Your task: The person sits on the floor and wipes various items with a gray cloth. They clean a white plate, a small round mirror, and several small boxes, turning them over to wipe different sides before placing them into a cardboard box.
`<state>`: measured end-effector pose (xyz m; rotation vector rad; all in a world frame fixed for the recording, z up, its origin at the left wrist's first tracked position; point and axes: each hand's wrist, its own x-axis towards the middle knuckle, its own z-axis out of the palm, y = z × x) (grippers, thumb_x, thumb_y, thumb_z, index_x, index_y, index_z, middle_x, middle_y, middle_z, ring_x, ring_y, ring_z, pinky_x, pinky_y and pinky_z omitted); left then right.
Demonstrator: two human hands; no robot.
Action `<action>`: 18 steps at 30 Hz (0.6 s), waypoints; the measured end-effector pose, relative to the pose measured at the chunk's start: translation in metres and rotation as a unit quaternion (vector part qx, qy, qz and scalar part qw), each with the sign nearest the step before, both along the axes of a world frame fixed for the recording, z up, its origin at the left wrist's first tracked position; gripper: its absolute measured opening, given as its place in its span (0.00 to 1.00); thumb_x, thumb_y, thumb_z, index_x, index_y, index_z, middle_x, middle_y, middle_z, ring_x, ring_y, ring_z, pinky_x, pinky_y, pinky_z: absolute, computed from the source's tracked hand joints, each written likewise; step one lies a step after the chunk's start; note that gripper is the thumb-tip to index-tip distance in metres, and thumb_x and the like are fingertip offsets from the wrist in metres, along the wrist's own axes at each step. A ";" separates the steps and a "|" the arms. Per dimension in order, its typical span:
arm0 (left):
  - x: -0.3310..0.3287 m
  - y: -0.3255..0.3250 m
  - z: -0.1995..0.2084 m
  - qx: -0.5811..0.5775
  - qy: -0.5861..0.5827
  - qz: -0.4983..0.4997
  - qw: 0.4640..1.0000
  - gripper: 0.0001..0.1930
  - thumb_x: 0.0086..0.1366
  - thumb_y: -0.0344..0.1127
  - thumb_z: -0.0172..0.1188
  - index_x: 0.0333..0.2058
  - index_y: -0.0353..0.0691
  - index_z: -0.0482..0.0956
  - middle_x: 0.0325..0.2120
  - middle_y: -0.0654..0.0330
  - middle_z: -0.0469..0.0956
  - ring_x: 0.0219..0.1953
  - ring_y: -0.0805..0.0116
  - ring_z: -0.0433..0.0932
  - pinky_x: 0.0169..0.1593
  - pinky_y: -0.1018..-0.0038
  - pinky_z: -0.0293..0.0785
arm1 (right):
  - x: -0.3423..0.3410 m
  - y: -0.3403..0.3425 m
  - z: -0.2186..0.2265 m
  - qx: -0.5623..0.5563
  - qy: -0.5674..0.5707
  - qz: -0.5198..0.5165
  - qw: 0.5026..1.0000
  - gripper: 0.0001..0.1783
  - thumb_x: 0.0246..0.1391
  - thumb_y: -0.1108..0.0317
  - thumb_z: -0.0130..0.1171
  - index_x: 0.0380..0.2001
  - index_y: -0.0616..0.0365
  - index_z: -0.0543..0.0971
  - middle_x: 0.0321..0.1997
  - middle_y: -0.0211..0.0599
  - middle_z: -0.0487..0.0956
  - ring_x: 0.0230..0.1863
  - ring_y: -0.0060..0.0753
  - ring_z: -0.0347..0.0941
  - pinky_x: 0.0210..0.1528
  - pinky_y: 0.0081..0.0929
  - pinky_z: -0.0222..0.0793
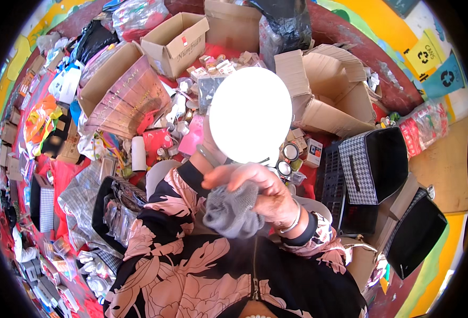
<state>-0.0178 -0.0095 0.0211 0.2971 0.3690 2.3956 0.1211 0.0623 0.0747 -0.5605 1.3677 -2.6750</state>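
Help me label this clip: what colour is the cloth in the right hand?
The cloth is grey; it shows best in the head view.

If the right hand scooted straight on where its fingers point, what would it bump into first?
The right hand would probably bump the black cuff on the left sleeve first. Depth is unclear, so it might pass over it.

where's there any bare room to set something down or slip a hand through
Little: the open carton at right shows bare cardboard inside, and a narrow red floor strip lies between the small white box and black crate, perhaps passable. Crowded: around the white disc and down the left side.
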 end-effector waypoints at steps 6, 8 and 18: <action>0.017 -0.007 0.001 -0.004 0.001 -0.023 1.000 0.18 0.68 0.38 0.37 0.53 0.37 0.65 0.47 0.54 0.72 0.48 0.65 0.73 0.50 0.70 0.71 | 0.045 0.050 -0.026 0.081 -0.010 -0.144 0.986 0.20 0.31 0.84 0.40 0.30 0.61 0.77 0.34 0.41 0.76 0.40 0.34 0.72 0.47 0.29 0.65; 0.025 -0.011 0.001 -0.005 -0.004 -0.023 1.000 0.18 0.68 0.38 0.37 0.53 0.37 0.65 0.47 0.54 0.72 0.48 0.64 0.73 0.51 0.69 0.71 | 0.072 0.056 -0.032 0.093 -0.057 -0.217 0.970 0.15 0.34 0.72 0.46 0.29 0.65 0.76 0.30 0.40 0.75 0.38 0.33 0.71 0.44 0.26 0.65; 0.095 -0.025 -0.051 -0.096 0.074 0.052 0.991 0.19 0.68 0.38 0.38 0.55 0.37 0.63 0.50 0.54 0.71 0.50 0.63 0.72 0.54 0.66 0.69 | 0.178 0.038 -0.020 0.053 -0.100 -0.391 0.914 0.32 0.50 0.38 0.51 0.36 0.61 0.70 0.33 0.37 0.71 0.37 0.27 0.66 0.43 0.24 0.63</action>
